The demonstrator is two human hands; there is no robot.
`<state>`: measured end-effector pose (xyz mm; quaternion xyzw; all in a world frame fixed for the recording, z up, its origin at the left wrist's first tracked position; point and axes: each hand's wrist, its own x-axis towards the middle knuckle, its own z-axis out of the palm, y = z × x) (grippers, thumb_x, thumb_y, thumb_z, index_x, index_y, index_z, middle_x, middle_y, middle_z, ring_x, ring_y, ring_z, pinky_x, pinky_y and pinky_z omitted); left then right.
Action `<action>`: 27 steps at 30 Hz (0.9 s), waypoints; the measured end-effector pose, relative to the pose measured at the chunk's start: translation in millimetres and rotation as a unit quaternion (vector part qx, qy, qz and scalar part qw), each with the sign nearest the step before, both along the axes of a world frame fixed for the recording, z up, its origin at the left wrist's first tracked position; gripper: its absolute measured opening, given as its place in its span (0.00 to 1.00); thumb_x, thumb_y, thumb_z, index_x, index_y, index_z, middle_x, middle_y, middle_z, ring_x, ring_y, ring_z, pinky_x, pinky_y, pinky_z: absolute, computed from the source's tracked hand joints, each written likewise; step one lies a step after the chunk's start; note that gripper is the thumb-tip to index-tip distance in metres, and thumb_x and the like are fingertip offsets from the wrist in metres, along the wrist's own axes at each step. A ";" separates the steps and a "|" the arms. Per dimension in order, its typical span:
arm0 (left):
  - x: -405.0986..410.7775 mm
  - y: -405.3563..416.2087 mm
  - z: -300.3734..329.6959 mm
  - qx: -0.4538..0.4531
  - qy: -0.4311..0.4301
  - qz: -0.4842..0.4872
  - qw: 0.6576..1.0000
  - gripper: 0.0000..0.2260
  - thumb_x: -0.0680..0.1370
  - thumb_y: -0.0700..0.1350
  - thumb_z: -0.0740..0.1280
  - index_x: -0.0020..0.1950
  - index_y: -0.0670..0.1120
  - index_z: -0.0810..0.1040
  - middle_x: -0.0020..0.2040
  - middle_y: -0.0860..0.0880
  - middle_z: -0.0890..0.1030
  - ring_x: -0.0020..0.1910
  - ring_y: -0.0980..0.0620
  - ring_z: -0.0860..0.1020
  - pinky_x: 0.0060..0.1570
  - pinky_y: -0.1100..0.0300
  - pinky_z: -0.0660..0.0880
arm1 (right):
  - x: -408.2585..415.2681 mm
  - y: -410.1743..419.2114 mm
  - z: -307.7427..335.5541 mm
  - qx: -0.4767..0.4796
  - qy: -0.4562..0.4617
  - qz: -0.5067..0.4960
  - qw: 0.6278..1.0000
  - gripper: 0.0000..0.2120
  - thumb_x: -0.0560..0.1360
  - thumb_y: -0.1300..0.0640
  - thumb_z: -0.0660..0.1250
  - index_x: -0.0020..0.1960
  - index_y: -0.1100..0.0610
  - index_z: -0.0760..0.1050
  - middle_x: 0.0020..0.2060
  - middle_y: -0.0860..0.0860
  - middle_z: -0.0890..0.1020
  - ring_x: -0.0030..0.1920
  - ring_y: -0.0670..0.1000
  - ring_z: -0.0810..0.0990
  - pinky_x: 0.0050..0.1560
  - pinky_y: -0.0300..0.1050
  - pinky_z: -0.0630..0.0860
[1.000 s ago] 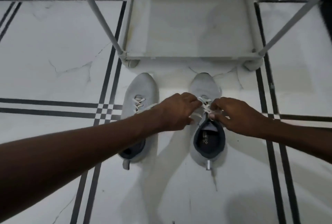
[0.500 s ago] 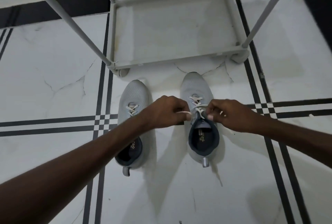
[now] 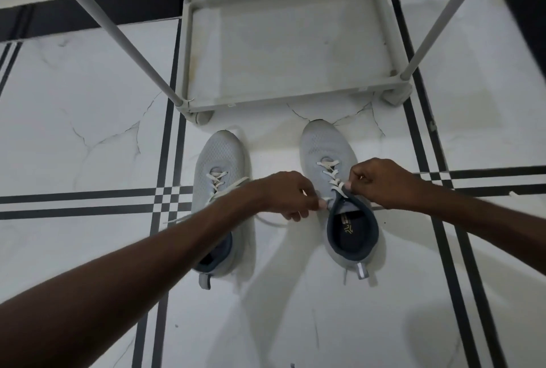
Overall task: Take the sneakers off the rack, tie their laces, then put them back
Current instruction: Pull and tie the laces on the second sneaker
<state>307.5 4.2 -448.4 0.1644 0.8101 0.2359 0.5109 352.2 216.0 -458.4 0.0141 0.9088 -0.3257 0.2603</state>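
Pair of grey mesh sneakers (image 3: 339,190) on floor, near white metal rack (image 3: 289,42). Left hand (image 3: 288,195) and right hand (image 3: 381,181) pinch right sneaker's white laces (image 3: 332,177): pull both ends evenly, snug before knotting.

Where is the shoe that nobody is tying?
In the head view, the left sneaker stands on the floor just in front of the rack, beside the right sneaker, partly under the left forearm.

Both bare forearms reach forward and down, converging. The left hand (image 3: 285,195) is curled, fingertips pinched together at its right edge on a white lace end (image 3: 325,199). The right hand (image 3: 381,181) is fisted, knuckles up, thumb and forefinger pinching close opposite.
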 end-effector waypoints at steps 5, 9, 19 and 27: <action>9.0 11.9 -4.5 0.014 0.138 -0.021 0.990 0.10 0.79 0.47 0.66 0.49 0.44 0.85 0.37 0.48 0.84 0.33 0.56 0.76 0.37 0.63 0.72 | -13.2 0.0 15.0 -0.054 -0.076 0.021 0.995 0.15 0.76 0.57 0.68 0.31 0.59 0.78 0.24 0.50 0.75 0.25 0.47 0.69 0.31 0.42 0.67; -8.2 -1.8 1.7 0.006 0.129 -0.026 0.991 0.08 0.77 0.46 0.68 0.48 0.48 0.86 0.30 0.57 0.77 0.32 0.59 0.75 0.44 0.61 0.72 | -26.5 17.4 30.9 0.021 -0.140 0.141 0.980 0.11 0.76 0.56 0.68 0.36 0.50 0.83 0.27 0.45 0.80 0.27 0.46 0.74 0.31 0.37 0.68; -7.5 -5.0 -3.2 0.006 0.125 -0.050 0.991 0.10 0.80 0.47 0.64 0.45 0.49 0.85 0.36 0.54 0.81 0.38 0.53 0.79 0.46 0.59 0.73 | -10.6 -5.8 20.2 0.095 -0.090 0.183 0.974 0.17 0.79 0.46 0.61 0.41 0.55 0.80 0.36 0.50 0.84 0.39 0.51 0.81 0.45 0.48 0.77; 7.9 -32.0 -21.8 -0.019 0.284 -0.112 0.952 0.10 0.78 0.44 0.63 0.38 0.53 0.77 0.39 0.47 0.84 0.40 0.43 0.80 0.40 0.54 0.75 | 5.4 19.2 -15.3 0.096 0.037 0.189 0.977 0.15 0.78 0.55 0.63 0.32 0.50 0.70 0.28 0.46 0.77 0.34 0.50 0.77 0.41 0.52 0.76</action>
